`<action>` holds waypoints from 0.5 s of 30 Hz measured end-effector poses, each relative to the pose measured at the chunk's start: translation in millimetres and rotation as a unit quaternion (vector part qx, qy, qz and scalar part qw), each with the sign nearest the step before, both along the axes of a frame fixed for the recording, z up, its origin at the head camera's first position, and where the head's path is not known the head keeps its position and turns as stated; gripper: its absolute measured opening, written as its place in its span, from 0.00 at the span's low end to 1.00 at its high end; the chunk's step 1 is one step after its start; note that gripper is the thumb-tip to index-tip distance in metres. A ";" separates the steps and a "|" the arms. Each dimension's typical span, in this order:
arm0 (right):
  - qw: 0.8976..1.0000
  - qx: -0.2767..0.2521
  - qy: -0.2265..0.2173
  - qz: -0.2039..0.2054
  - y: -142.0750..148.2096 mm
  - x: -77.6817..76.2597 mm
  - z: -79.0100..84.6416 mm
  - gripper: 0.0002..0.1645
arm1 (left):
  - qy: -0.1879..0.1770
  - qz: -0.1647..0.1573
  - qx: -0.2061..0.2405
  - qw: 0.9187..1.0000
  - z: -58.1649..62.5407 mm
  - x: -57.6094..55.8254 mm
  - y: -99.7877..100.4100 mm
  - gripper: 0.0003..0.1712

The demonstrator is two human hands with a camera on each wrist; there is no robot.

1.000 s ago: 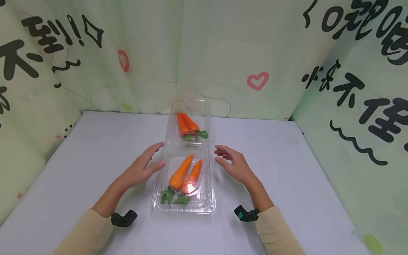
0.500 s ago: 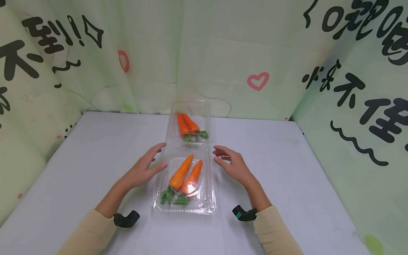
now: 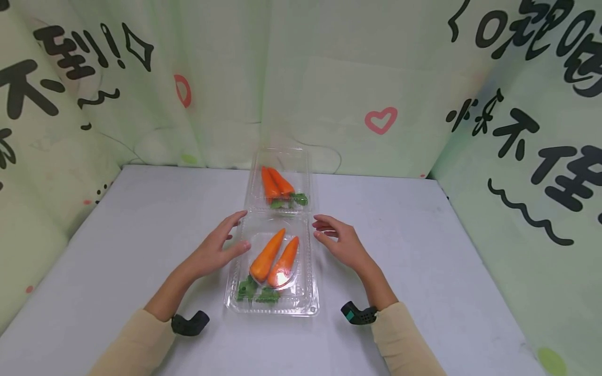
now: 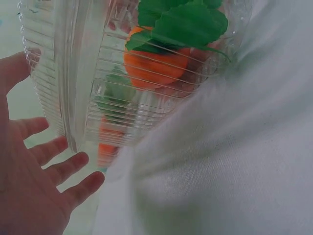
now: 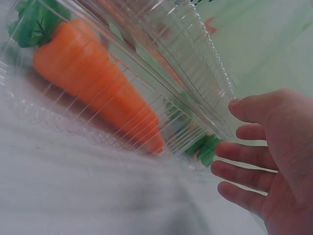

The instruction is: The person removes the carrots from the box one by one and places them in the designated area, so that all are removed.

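Note:
A clear plastic box [image 3: 308, 271] lies on the table, with two orange toy-like carrots [image 3: 267, 256] seen through its lid, green tops toward me. Right behind it is a second clear box [image 3: 301, 167] with more carrots [image 3: 281, 183]. My left hand [image 3: 211, 250] is at the front box's left side, fingers loosely extended, thumb over the rim. On the right side my right hand [image 3: 342, 241] hovers close to the rim, fingers slightly bent. In the left wrist view the box's ribbed wall [image 4: 146, 73] is beside the fingers; whether either hand touches it I cannot tell.
A white table [image 3: 400, 235] carries both boxes. Pale green curtains [image 3: 329, 68] with black lettering and red hearts enclose it at the back and both sides. Black wrist cameras [image 3: 190, 324] sit on both forearms.
Both hands have moved slightly inward toward the front box, the left one a little more to the right. The boxes and carrots have stayed put.

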State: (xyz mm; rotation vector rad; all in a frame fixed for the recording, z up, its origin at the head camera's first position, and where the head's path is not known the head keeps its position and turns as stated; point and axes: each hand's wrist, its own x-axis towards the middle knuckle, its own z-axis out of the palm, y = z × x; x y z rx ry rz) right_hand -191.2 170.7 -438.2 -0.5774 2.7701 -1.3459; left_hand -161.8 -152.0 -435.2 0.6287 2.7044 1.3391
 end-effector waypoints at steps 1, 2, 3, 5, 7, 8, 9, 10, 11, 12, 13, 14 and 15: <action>1.000 0.001 0.000 0.000 -0.2 -0.2 -0.1 0.27 | -0.001 0.000 -0.001 1.000 -0.5 -0.2 0.2 0.43; 1.000 0.002 0.000 0.000 -0.5 -0.4 -0.2 0.27 | -0.001 0.001 -0.002 1.000 -0.9 -0.4 0.3 0.44; 1.000 0.003 0.000 -0.001 -0.8 -0.5 -0.2 0.27 | -0.003 0.002 -0.003 1.000 -0.8 -0.2 0.5 0.44; 1.000 0.004 0.000 -0.001 -1.4 -0.8 0.2 0.27 | -0.003 0.002 -0.003 1.000 -1.0 0.0 0.7 0.44; 1.000 0.001 -0.001 0.001 -2.1 -1.0 0.6 0.27 | -0.003 0.002 -0.001 1.000 -1.0 0.2 0.7 0.44; 1.000 0.001 -0.001 0.003 -2.3 -1.2 0.7 0.27 | -0.003 0.002 0.001 1.000 -0.9 0.4 0.5 0.44; 1.000 -0.001 -0.001 0.004 -2.5 -1.3 0.8 0.27 | -0.003 0.002 0.003 1.000 -0.8 0.6 0.3 0.44; 1.000 -0.002 -0.001 0.005 -2.7 -1.5 0.7 0.27 | -0.003 0.001 0.004 1.000 -0.7 0.8 0.0 0.44; 1.000 -0.003 -0.001 0.007 -2.8 -1.8 0.5 0.27 | -0.004 0.000 0.006 1.000 -0.6 1.0 -0.3 0.44; 1.000 -0.004 0.000 0.007 -2.9 -2.0 0.2 0.27 | -0.004 -0.001 0.008 1.000 -0.5 1.2 -0.6 0.44; 1.000 -0.004 0.000 0.007 -2.9 -2.3 -0.1 0.27 | -0.005 -0.002 0.010 1.000 -0.1 1.6 -0.8 0.44; 1.000 -0.004 0.000 0.007 -2.8 -2.5 -0.4 0.27 | -0.006 -0.003 0.011 1.000 0.0 1.7 -1.0 0.44; 1.000 -0.005 0.000 0.007 -2.8 -2.6 -0.6 0.26 | -0.006 -0.004 0.011 1.000 0.0 1.7 -1.3 0.44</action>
